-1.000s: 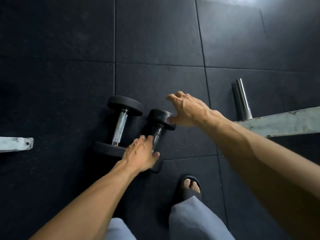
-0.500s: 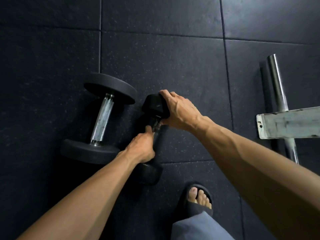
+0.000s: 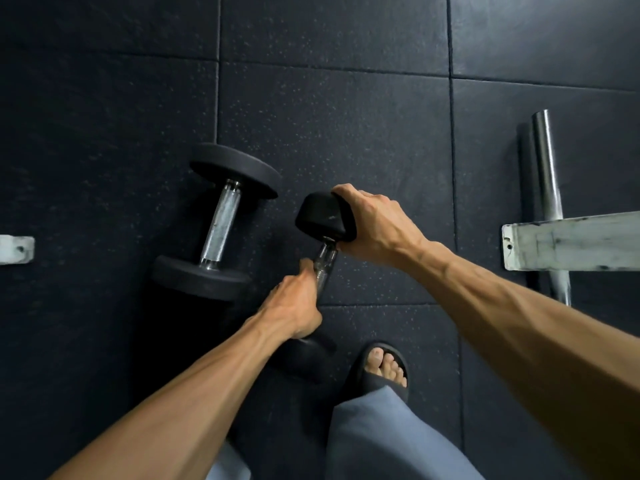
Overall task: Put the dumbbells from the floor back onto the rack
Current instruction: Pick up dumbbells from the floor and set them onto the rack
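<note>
On the rubber floor (image 3: 346, 116), centre of view, both hands hold the small dumbbell (image 3: 325, 218). Since half a second ago the grip is unchanged and its far head appears tipped slightly higher. The left hand (image 3: 294, 306) is wrapped around the handle; the right hand (image 3: 377, 226) curls over the far head. The larger dumbbell (image 3: 221, 220) lies just left, ungripped.
</note>
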### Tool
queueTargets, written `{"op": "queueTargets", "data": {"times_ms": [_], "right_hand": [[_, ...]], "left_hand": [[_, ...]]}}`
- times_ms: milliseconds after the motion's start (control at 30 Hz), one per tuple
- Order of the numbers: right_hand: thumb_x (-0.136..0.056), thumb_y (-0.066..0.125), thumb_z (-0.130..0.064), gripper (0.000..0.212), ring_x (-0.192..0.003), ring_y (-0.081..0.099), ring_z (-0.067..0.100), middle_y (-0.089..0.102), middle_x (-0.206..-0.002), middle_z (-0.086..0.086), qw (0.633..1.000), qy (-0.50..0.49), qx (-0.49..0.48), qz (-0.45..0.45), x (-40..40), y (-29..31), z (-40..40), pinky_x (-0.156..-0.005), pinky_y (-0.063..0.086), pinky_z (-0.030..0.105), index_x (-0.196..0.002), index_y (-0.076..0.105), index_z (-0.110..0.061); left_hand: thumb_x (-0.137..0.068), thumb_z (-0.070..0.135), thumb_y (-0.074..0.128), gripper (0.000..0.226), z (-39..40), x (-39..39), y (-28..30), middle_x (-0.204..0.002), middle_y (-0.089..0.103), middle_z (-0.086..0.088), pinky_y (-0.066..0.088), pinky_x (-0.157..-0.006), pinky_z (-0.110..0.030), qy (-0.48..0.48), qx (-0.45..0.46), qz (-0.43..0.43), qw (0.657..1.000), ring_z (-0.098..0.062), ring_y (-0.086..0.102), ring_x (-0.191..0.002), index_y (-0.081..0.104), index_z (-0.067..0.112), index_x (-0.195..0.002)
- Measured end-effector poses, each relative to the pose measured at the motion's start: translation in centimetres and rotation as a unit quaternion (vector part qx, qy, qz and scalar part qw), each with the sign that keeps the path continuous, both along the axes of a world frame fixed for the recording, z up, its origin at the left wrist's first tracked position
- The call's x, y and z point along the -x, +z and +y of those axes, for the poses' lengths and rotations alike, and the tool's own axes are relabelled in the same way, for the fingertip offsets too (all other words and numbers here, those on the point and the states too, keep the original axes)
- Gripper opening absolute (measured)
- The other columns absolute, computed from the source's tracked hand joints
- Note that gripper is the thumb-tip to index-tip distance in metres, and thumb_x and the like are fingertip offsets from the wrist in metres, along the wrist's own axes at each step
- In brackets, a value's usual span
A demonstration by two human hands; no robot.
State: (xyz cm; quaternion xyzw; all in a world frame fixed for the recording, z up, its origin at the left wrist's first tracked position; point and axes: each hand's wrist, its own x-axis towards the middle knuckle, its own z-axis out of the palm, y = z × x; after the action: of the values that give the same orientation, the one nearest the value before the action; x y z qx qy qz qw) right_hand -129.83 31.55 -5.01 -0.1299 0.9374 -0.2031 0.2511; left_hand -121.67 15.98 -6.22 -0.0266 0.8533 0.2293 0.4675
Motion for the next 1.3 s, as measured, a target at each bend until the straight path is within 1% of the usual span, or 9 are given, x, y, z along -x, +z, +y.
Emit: {"op": "queueTargets", "data": {"times_ms": [133,333,433,667,867,1000,1067,1200,1300], "right_hand": [[-0.072,0.074,-0.03,0.061,-0.088,0.063,0.03,0.065,-0.105,0.002,0.999,0.041,0.001,0.004,-0.4,7.5,-1.0,-0.076,0.053,0.044,-0.124,0.044,-0.023],[-0.071,0.074,-0.028,0.064,-0.091,0.064,0.029,0.066,-0.108,0.001,0.993,0.116,0.003,0.018,0.3,21.9,-4.8,-0.076,0.056,0.044,-0.126,0.044,-0.024],[-0.07,0.073,-0.03,0.063,-0.091,0.064,0.03,0.066,-0.108,0.0,0.989,0.147,0.012,0.032,0.9,28.7,-7.6,-0.077,0.055,0.043,-0.125,0.044,-0.025],[-0.067,0.071,-0.033,0.061,-0.087,0.063,0.026,0.064,-0.104,-0.008,0.968,0.236,0.041,0.071,1.1,42.5,-15.8,-0.074,0.054,0.041,-0.122,0.044,-0.033],[-0.068,0.074,-0.033,0.061,-0.087,0.063,0.021,0.065,-0.1,-0.008,0.942,0.316,0.049,0.1,0.5,53.0,-24.2,-0.076,0.055,0.041,-0.122,0.045,-0.032],[-0.068,0.074,-0.035,0.061,-0.091,0.064,0.022,0.067,-0.102,-0.007,0.923,0.356,0.056,0.138,-0.2,59.2,-30.3,-0.079,0.054,0.043,-0.121,0.045,-0.032],[-0.067,0.075,-0.036,0.062,-0.093,0.064,0.023,0.067,-0.104,-0.006,0.918,0.363,0.055,0.152,-0.4,62.0,-33.3,-0.079,0.054,0.043,-0.122,0.046,-0.033],[-0.065,0.074,-0.035,0.062,-0.091,0.064,0.022,0.067,-0.101,-0.007,0.904,0.377,0.052,0.193,-0.5,67.4,-38.9,-0.077,0.053,0.039,-0.121,0.046,-0.033],[-0.065,0.076,-0.035,0.064,-0.088,0.064,0.02,0.068,-0.097,-0.007,0.898,0.383,0.049,0.211,-0.1,71.3,-42.7,-0.076,0.053,0.037,-0.122,0.046,-0.034]], "left_hand": [[-0.077,0.003,0.066,0.063,-0.5,-1.4,7.0,-0.104,0.064,-0.012,0.055,-0.083,-0.04,0.042,-0.03,-0.004,0.999,-0.029,0.064,-0.095,0.027,0.012,-0.126],[-0.08,0.013,0.071,0.061,-3.3,-2.3,21.0,-0.112,0.061,-0.012,0.049,-0.079,-0.03,0.095,-0.042,0.01,0.995,-0.028,0.062,-0.101,0.029,0.01,-0.124],[-0.08,0.018,0.073,0.071,-5.6,-2.7,27.9,-0.119,0.057,-0.014,0.049,-0.085,-0.031,0.122,-0.03,0.025,0.992,-0.029,0.06,-0.106,0.026,0.009,-0.133],[-0.078,0.019,0.075,0.069,-12.1,-4.7,41.0,-0.115,0.056,-0.009,0.051,-0.085,-0.035,0.225,-0.022,0.057,0.972,-0.025,0.06,-0.101,0.028,0.016,-0.129],[-0.073,0.022,0.08,0.072,-18.9,-6.9,50.2,-0.117,0.056,-0.006,0.048,-0.088,-0.032,0.29,-0.05,0.104,0.95,-0.023,0.058,-0.105,0.031,0.019,-0.126],[-0.073,0.025,0.08,0.095,-24.2,-8.0,55.3,-0.132,0.048,-0.012,0.045,-0.099,-0.039,0.314,-0.044,0.134,0.939,-0.028,0.051,-0.118,0.017,0.023,-0.144],[-0.074,0.024,0.08,0.104,-26.9,-8.3,57.7,-0.139,0.044,-0.012,0.043,-0.099,-0.033,0.321,-0.04,0.155,0.933,-0.027,0.048,-0.123,0.008,0.025,-0.149],[-0.072,0.023,0.081,0.099,-32.3,-8.5,62.6,-0.124,0.056,-0.008,0.047,-0.084,-0.026,0.326,-0.027,0.209,0.922,-0.022,0.059,-0.105,0.016,0.023,-0.146],[-0.07,0.022,0.083,0.095,-35.9,-8.0,65.8,-0.123,0.058,-0.005,0.048,-0.087,-0.027,0.333,-0.022,0.234,0.913,-0.021,0.059,-0.106,0.022,0.022,-0.142]]}}
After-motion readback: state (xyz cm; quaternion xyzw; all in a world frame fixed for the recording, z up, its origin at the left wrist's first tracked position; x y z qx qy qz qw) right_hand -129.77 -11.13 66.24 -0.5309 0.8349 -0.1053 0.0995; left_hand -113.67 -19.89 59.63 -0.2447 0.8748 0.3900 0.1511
